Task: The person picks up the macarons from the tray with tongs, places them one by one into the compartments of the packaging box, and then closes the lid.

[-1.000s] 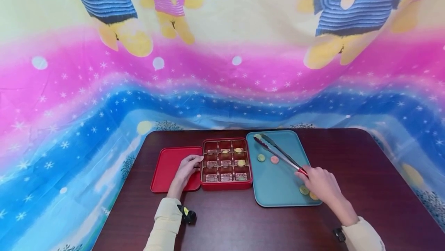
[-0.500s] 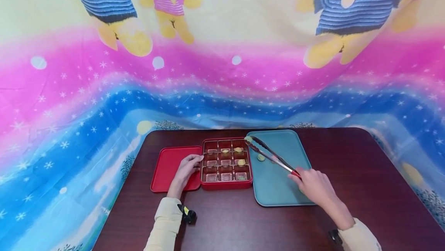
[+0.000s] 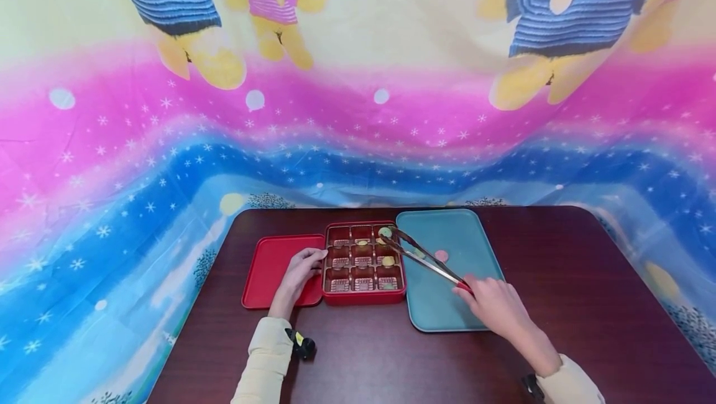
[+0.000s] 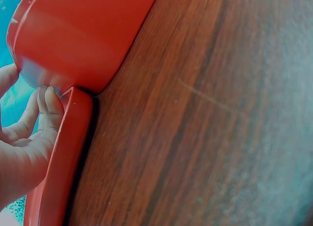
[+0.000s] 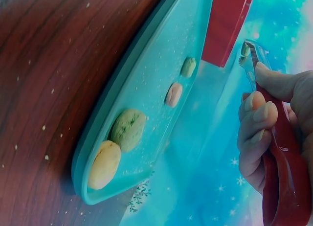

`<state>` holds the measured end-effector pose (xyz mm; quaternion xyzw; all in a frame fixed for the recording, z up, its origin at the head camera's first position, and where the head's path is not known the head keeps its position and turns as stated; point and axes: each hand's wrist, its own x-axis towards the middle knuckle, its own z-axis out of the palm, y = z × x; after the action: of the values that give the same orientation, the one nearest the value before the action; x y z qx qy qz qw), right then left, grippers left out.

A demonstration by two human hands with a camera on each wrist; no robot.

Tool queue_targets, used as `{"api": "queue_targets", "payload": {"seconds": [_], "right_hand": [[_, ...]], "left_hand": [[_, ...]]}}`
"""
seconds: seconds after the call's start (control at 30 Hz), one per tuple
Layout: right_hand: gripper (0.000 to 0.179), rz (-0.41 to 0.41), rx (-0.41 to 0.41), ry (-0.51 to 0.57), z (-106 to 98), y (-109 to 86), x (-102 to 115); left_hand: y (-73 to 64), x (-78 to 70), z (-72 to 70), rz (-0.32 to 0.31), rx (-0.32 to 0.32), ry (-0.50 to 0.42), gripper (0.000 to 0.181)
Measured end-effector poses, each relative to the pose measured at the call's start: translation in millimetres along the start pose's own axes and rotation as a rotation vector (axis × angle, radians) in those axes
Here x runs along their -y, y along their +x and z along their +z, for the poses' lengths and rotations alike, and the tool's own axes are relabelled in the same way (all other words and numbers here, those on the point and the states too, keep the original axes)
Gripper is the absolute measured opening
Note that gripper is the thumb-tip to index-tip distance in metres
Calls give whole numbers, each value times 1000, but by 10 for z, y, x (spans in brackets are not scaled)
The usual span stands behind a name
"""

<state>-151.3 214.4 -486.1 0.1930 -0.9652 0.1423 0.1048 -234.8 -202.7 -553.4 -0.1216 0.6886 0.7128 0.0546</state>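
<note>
Gripping tongs (image 3: 421, 253), the right hand (image 3: 495, 302) carries a cookie (image 3: 385, 232) over the box (image 3: 364, 297), steadied by relaxed left hand (image 3: 297, 272); lowering into an empty cell likely follows.

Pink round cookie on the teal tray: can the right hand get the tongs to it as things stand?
Probably yes. The pink round cookie lies bare on the teal tray, nothing over it, beside the tongs, but their tips already pinch a green cookie over the red box.

Tongs (image 3: 425, 255) (with cookie (image 3: 385, 232)) now over box (image 3: 363, 297)
</note>
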Motion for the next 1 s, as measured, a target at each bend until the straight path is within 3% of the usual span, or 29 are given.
{"api": "queue_targets", "payload": {"seconds": [0.23,1.0], "right_hand": [[37,-22,0,1,32,-25,84],[31,-30,89,16,42,18,277]], "left_hand": [[19,13,-1,-1,-4,-16,30],[21,9,-1,-16,-9,10,37]]}}
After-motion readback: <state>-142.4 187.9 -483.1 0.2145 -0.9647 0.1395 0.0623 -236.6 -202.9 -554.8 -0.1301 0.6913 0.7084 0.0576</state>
